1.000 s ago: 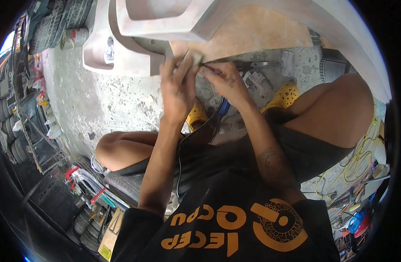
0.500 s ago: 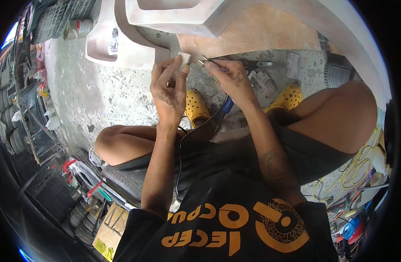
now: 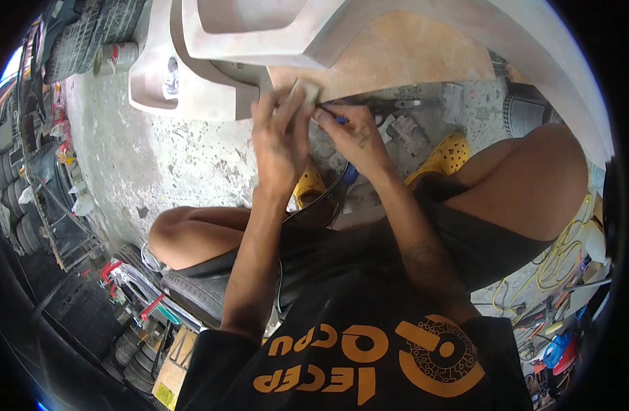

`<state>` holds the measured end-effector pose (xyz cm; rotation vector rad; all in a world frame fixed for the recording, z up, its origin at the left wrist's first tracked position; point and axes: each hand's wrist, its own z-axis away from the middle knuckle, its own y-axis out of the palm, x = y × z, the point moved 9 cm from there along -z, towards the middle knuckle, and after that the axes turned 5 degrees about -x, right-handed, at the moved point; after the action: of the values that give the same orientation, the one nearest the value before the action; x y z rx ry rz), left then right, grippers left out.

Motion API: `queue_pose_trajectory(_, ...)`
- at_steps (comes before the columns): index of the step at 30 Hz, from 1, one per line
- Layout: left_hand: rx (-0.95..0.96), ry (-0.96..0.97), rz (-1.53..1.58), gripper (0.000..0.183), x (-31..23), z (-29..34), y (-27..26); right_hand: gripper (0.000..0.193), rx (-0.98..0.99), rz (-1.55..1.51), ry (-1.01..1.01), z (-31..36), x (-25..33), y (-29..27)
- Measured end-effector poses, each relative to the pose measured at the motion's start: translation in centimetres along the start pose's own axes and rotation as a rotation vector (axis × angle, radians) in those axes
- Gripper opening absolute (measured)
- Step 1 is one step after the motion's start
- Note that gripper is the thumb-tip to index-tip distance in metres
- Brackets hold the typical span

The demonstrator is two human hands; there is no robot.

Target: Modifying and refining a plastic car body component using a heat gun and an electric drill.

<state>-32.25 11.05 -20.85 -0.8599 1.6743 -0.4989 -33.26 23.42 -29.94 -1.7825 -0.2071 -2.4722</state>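
Observation:
My left hand (image 3: 281, 140) grips a small off-white block (image 3: 307, 90) between thumb and fingers, slightly blurred by motion. Close against it on the right, my right hand (image 3: 358, 133) pinches a plug whose two metal prongs are hidden now; they show only in the earlier picture. Whether the prongs are inside the block I cannot tell. A black cord (image 3: 331, 188) curves below my hands toward my lap, beside a blue-and-black object (image 3: 351, 172) of unclear kind. My hands are just below the edge of a tan sheet (image 3: 397, 58).
Large pale moulded panels (image 3: 253, 48) arch over the far side and right. Yellow clogs (image 3: 450, 156) are on my feet. Pliers-like tools (image 3: 397, 105) and scraps lie on the paint-spotted floor. A can (image 3: 116, 58) and tyres stand left; a yellow cord (image 3: 554, 270) coils right.
My hands have come together: the left moved right with the block and the right closed in with the plug. The prongs went out of sight.

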Motion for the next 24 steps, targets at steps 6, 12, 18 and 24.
queue_pose_trajectory(6,0.002,0.072,-0.07,0.024,-0.7,0.6,-0.6,0.028,-0.057,-0.021,-0.104,0.4,-0.1,0.1)
queue_pose_trajectory(12,-0.019,0.092,-0.063,0.025,-1.0,0.6,-1.1,0.031,-0.002,0.017,-0.039,0.2,-0.6,0.2)
queue_pose_trajectory(18,-0.019,0.049,-0.007,0.024,-0.1,-1.3,-0.5,0.03,0.02,-0.026,0.009,0.2,0.2,0.5)
queue_pose_trajectory(24,-0.02,-0.149,0.086,0.025,0.5,0.9,-1.8,0.03,0.005,0.009,-0.017,0.3,0.0,0.0)
